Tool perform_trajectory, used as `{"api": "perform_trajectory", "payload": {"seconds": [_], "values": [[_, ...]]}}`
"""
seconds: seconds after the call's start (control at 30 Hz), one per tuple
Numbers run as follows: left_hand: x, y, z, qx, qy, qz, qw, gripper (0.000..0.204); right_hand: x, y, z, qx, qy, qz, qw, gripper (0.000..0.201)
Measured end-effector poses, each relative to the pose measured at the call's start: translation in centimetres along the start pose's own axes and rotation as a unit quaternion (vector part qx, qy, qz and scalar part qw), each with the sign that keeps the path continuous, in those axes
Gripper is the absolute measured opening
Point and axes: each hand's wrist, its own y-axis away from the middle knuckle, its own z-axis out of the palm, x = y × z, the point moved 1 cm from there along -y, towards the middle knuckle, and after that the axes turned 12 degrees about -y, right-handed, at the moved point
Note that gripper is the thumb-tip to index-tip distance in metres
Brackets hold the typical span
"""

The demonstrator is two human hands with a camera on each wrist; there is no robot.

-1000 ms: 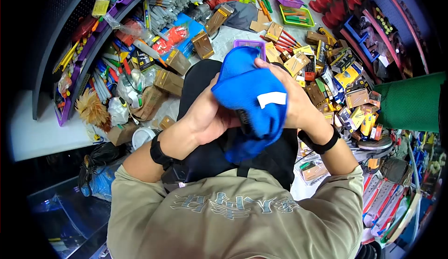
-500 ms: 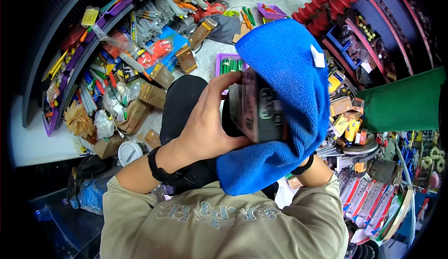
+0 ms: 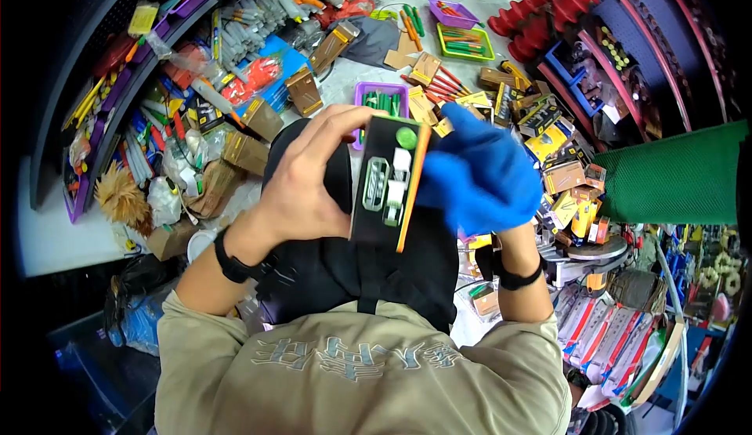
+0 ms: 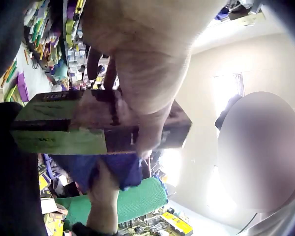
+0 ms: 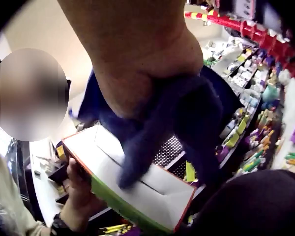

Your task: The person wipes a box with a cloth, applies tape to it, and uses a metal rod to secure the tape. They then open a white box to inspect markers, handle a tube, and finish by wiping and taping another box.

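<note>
My left hand [image 3: 301,188] grips a black cardboard box [image 3: 381,188] by its side, fingers over the far end and thumb at the near end. Green panels and an orange edge show on the box, along with small product pictures. In the right wrist view its broad white face [image 5: 147,184] is turned toward the other hand. A blue cloth [image 3: 493,176] is bunched around my right hand [image 5: 142,81], hiding its fingers. In the right wrist view, a fold of the cloth overlaps that white face.
On the floor ahead stand a purple basket [image 3: 362,90] and a yellow-green basket [image 3: 487,47] of green and orange items. Small boxes [image 3: 560,176] are heaped at right, beside a green mesh roll [image 3: 674,172]. Packed shelves [image 3: 176,39] curve along the left.
The cloth, earlier bunched over both hands, spread out across the box and has now gone rightward with the right hand, uncovering the box. The left hand keeps the box, whose printed side now faces up.
</note>
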Motion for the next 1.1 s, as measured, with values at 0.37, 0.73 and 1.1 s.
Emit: {"api": "perform_trajectory", "payload": {"seconds": [0.37, 0.73, 1.1], "values": [[-0.9, -3.9, -6.9, -0.229, 0.130, 0.174, 0.949, 0.087, -5.7, 3.8, 2.1, -0.219, 0.160, -0.028, 0.962, 0.062], [-2.1, -3.3, -5.7, -0.321, 0.208, 0.175, 0.907, 0.091, -8.1, -2.2, 5.4, 0.011, -0.026, -0.394, 0.919, 0.055], [-0.7, -0.2, -3.3, 0.101, 0.102, 0.224, 0.964, 0.065, -3.5, -4.5, 8.1, 0.087, -0.240, -0.386, 0.887, 0.054]]}}
